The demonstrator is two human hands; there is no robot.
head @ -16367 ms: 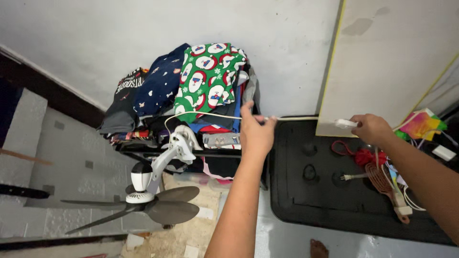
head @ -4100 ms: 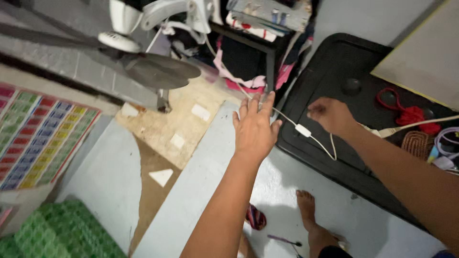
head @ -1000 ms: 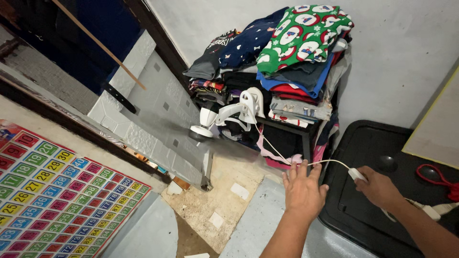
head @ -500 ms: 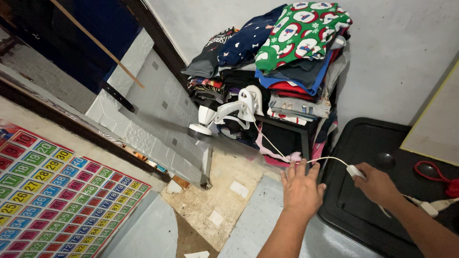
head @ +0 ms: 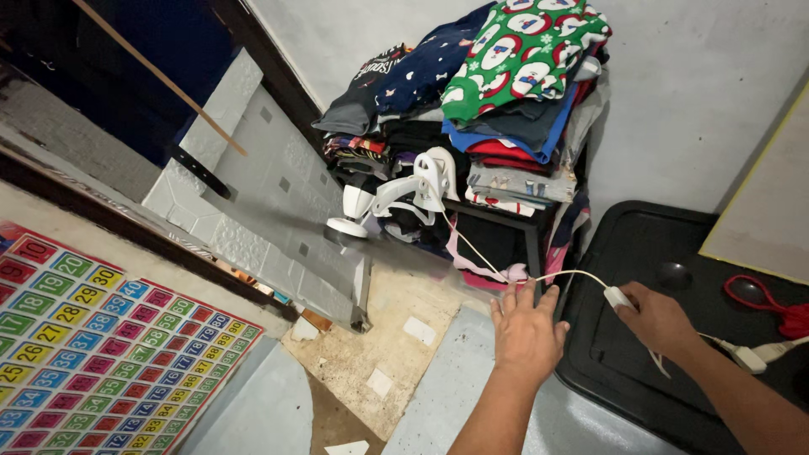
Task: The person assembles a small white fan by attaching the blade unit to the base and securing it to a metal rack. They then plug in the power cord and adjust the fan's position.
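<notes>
Two hands, left hand [head: 527, 329] and right hand [head: 653, 318], tend one white cord [head: 563, 275].

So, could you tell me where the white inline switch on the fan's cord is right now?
In the head view, the white inline switch sits right of centre at the right hand fingertips, over the black tray's left edge, just right of the left hand.

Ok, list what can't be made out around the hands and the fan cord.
Head view only:
- Fan blades: blurred to a smear, so their number and shape can't be told.
- Cord: its run past the right hand is covered by that hand.
- Switch: partly under the right fingers; its setting is too small to see.
- Left hand: palm faces away, so any grip on the cord is hidden.
- Clothes pile: top cut off by the frame edge.
</notes>
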